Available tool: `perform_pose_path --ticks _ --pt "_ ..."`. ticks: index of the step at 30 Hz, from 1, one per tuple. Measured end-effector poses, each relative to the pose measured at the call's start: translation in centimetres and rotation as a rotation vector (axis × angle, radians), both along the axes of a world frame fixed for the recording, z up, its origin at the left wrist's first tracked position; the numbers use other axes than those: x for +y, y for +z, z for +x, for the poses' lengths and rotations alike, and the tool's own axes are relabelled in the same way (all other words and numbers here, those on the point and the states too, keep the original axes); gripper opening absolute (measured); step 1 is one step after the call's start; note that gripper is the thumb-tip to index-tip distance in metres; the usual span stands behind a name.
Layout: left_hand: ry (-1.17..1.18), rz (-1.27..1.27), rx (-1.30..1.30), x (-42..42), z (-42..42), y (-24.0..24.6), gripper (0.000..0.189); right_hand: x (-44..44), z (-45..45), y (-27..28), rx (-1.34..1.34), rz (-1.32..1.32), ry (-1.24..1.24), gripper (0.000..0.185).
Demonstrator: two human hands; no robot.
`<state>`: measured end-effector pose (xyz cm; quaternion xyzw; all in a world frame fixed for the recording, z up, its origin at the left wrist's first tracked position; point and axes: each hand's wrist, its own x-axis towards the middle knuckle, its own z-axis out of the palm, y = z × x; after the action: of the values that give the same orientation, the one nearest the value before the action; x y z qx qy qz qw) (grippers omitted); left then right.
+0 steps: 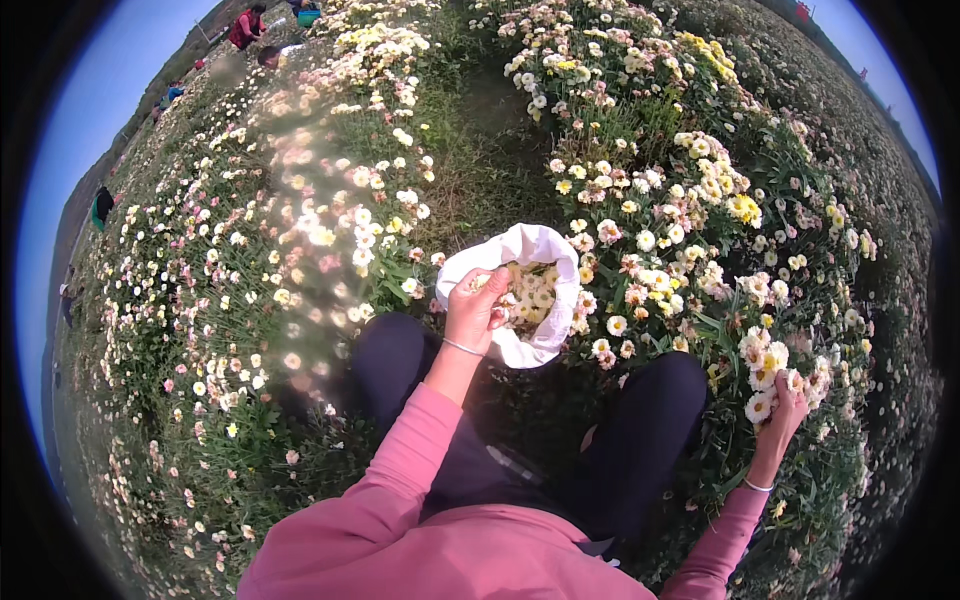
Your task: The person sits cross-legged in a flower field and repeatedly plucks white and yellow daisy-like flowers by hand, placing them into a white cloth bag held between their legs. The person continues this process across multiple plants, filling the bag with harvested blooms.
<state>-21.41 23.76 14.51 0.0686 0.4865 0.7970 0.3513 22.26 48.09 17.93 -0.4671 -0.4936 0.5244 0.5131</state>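
A white cloth bag (556, 330) with a rolled rim stands between my knees, holding many picked cream and yellow flower heads (534, 294). My left hand (474, 309) is over the bag's left side, its fingers curled around some small pale flower heads. Far to the right, my right hand (784, 405) is at a cluster of white and pale yellow chrysanthemum-like flowers (763, 360), with its thumb and fingers on a bloom at the cluster's lower right. Whether that bloom is still on its stem cannot be told.
Dense rows of flowering plants (225, 315) rise on both sides. A grassy strip (487, 142) runs ahead between them. At the upper left a person in red (246, 28) bends among the flowers, near a teal container (308, 18); other people are farther off. My bent knees flank the bag.
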Motion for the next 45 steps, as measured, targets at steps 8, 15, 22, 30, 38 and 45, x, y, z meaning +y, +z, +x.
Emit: perform_pose_path --ticks 8,15,22,30,38,45 --pt "0.056 -0.167 -0.009 1.2 -3.1 -4.5 0.019 -4.7 0.0 -0.3 -0.159 0.019 -0.132 0.017" --pt "-0.164 -0.895 0.708 3.9 -7.6 -14.4 0.064 -11.7 -14.4 13.1 -0.195 0.491 0.040 0.024" --pt "-0.060 -0.405 0.214 4.7 -3.9 -9.7 0.048 -11.3 -29.6 -0.4 0.029 0.080 0.832 0.014" --pt "-0.114 0.095 -0.128 3.4 -4.5 -7.1 0.022 -14.7 -34.5 -9.3 0.181 0.085 1.084 0.017" --pt "0.112 -0.045 0.039 3.3 -6.7 -5.3 0.022 -17.2 -36.4 -6.7 0.315 0.066 0.937 0.015" --pt "0.450 0.165 0.182 -0.8 -16.4 1.3 0.018 -17.9 -33.1 -6.8 0.064 0.130 0.833 0.031"
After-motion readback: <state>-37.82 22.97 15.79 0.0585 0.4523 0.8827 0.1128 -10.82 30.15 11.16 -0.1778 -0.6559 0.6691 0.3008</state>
